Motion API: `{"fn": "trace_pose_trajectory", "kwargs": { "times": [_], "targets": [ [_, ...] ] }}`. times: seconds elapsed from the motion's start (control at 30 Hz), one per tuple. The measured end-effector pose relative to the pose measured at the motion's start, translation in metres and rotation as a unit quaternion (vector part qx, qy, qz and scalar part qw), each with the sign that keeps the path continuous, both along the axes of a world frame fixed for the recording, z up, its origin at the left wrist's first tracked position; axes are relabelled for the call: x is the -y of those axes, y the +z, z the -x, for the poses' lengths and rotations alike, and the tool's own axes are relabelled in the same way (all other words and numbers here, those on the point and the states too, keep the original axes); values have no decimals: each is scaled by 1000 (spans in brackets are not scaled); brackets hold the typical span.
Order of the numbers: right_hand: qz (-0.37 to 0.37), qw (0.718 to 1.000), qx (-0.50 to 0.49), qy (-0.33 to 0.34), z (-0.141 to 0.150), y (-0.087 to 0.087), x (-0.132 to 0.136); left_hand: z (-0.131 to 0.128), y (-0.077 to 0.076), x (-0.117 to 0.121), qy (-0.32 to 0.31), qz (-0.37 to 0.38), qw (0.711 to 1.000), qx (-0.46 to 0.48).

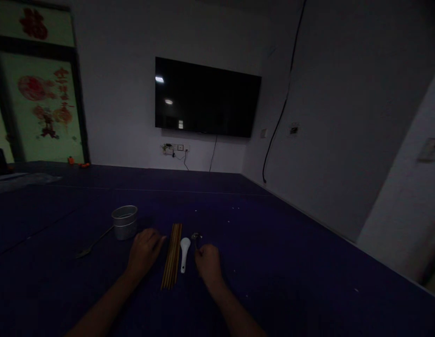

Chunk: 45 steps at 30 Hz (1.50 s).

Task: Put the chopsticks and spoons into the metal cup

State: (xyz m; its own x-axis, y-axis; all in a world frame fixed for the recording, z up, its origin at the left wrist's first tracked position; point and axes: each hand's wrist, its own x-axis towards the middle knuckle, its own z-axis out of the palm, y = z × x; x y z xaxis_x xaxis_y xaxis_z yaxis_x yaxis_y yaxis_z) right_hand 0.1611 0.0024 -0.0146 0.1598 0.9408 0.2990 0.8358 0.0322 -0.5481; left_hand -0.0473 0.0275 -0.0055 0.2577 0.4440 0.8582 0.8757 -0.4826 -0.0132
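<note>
My right hand (207, 263) is closed around the handle of a small metal spoon (196, 238), whose bowl points away from me. Just left of it lies a white ceramic spoon (184, 252). A bundle of wooden chopsticks (172, 255) lies lengthwise between my two hands. My left hand (144, 250) rests palm down on the dark blue table (273, 262), fingers loosely curled, its fingertips close to the chopsticks and holding nothing. A small metal bowl (125, 222) stands just beyond my left hand.
A long metal spoon (93, 244) lies left of the bowl. The table runs to white walls at the back and right. A black wall screen (206, 98) hangs ahead. A decorated door (38, 93) is at the far left.
</note>
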Motion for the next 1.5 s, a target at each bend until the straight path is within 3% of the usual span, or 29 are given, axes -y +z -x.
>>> {"fn": "trace_pose_trajectory", "kwargs": {
  "times": [0.27, 0.6, 0.83, 0.97, 1.07, 1.17, 1.23, 1.4, 1.5],
  "targets": [
    [6, 999, 49, -5, 0, 2, 1, -2, 0, 2, -2, -4, 1000, -7],
    [-3, 999, 52, 3, -1, -4, -2, -3, 3, 4, 8, 8, 1000, -11],
    [-10, 999, 18, 33, -1, -2, -3, 0, 6, 7, 27, -28, 999, -11],
    [10, 999, 2, 37, 0, -4, -5, 21, 14, 7, 85, -97, 992, 3],
    [18, 999, -4, 35, 1, -5, -6, 48, 25, 9, 197, -109, 970, 89],
    [17, 999, -6, 40, 1, -6, -7, 75, 35, 12, 342, -30, 923, 173],
    [15, 999, -7, 42, 1, -6, -7, 90, 38, 14, 401, 54, 890, 209],
    [-12, 999, -8, 42, 1, -8, -5, 113, 37, 11, 440, 310, 817, 209],
    [-29, 999, 0, 29, 3, -9, -4, 121, 31, 3, 439, 374, 791, 205]
  ]
}}
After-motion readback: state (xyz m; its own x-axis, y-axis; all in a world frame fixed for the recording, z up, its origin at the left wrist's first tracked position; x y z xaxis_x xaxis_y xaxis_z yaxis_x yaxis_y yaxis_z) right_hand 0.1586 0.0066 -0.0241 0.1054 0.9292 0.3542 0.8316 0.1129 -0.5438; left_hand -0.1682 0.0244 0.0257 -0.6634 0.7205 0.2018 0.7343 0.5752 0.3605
